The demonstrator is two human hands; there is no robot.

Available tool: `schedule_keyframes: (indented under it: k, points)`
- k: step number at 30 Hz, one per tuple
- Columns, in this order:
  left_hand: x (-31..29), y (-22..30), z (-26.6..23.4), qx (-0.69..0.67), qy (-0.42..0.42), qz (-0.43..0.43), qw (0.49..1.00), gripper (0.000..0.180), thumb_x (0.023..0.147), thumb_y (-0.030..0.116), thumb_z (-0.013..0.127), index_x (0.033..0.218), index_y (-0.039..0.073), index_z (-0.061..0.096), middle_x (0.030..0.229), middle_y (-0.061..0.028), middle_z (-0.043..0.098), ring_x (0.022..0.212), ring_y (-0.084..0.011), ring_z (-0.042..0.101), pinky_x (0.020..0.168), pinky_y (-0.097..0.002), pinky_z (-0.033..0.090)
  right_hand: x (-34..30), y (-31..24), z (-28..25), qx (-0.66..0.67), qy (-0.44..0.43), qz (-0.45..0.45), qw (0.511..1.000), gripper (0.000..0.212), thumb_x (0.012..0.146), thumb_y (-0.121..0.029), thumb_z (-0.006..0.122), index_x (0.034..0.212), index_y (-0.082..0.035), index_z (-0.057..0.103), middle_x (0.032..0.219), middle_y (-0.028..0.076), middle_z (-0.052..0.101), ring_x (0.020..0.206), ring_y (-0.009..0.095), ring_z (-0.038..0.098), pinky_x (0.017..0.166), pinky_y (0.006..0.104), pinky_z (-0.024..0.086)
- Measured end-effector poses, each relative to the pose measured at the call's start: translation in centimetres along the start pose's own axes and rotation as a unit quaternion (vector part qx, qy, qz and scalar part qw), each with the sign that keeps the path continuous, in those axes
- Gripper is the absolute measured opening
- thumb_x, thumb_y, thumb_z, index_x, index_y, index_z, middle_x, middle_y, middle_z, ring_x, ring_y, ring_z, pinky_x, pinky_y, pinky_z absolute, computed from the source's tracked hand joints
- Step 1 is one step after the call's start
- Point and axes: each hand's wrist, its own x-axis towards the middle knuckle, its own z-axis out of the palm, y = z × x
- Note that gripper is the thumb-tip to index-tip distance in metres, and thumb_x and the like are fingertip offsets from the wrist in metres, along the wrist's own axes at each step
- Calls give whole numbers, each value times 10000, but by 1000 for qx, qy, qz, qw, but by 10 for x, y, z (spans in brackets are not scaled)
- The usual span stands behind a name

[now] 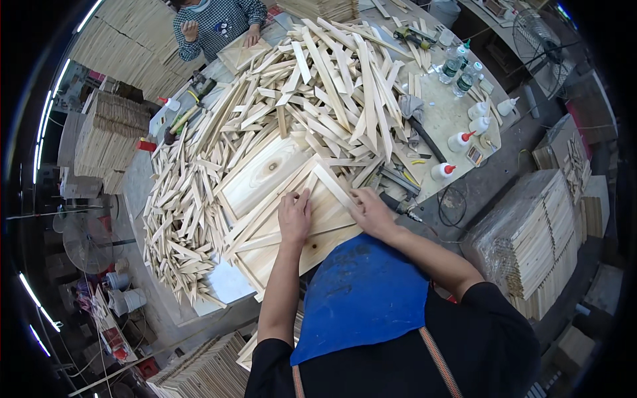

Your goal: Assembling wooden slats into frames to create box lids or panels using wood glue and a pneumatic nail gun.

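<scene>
Hundreds of pale wooden strips (312, 86) with mitred ends, heaped loosely across a long grey tabletop (136, 179) and covering most of it. Stacks of cut boards (106, 136) beyond the tabletop's left edge; a wrapped stack of boards (531, 232) on the floor to the right. One square pine panel (292, 219) at the near edge of the tabletop, directly before the person, with thin strips laid along its borders as a frame; a second panel with a round knot (262, 172) lying just behind it, partly under the heap. One blue apron (361, 292), worn over a black shirt. Left hand (294, 215): flat on the near panel, palm down, fingers held close together and extended, tips touching a frame strip at the panel's upper edge. Right hand (371, 212): resting on the panel's right corner, fingers curled and pressing down on the angled frame strip (335, 187) there; whether it pinches the strip cannot be told. Another person's hand (251, 36), at the far end of the tabletop, resting on a small framed panel (242, 53). Several white glue bottles with red tips (443, 170), standing along the right side of the tabletop. Two clear drink bottles (458, 69), upright, near the far right corner.
</scene>
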Motion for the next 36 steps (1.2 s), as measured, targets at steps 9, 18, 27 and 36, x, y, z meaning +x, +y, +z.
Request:
schedule_keyframes:
  k: [9, 18, 27, 36]
  points:
    - [-4, -5, 8, -17, 38, -5, 999, 349, 864, 89, 725, 1214, 88, 733, 1006, -125, 625, 949, -305, 601, 867, -429, 501, -8, -6, 42, -60, -154, -132, 977, 126, 883, -36, 686, 1007, -40, 707, 928, 142, 656, 907, 361, 624, 781, 449, 518]
    - [-9, -12, 18, -47, 88, -33, 994, 332, 861, 51, 667, 1187, 65, 730, 1013, -137, 610, 964, -325, 587, 870, -439, 499, -9, -6, 46, -53, -157, -130, 978, 116, 855, 21, 688, 951, -38, 719, 897, 127, 658, 891, 332, 634, 769, 415, 509]
    - [-17, 7, 26, -153, 64, -122, 979, 467, 873, 85, 705, 1335, 57, 647, 1129, -202, 602, 1059, -371, 564, 957, -453, 481, -6, 2, 43, -39, -165, -128, 977, 136, 847, 41, 685, 949, -36, 728, 896, 118, 681, 851, 306, 648, 752, 375, 516]
    - [-64, -13, -54, -68, 1, -64, 996, 817, 772, 274, 853, 1475, 34, 513, 1278, -207, 567, 1200, -378, 514, 1041, -480, 423, -4, 69, 12, 180, 27, 218, 959, 245, 848, 3, 679, 1091, -27, 694, 990, 154, 689, 1012, 344, 650, 929, 410, 524]
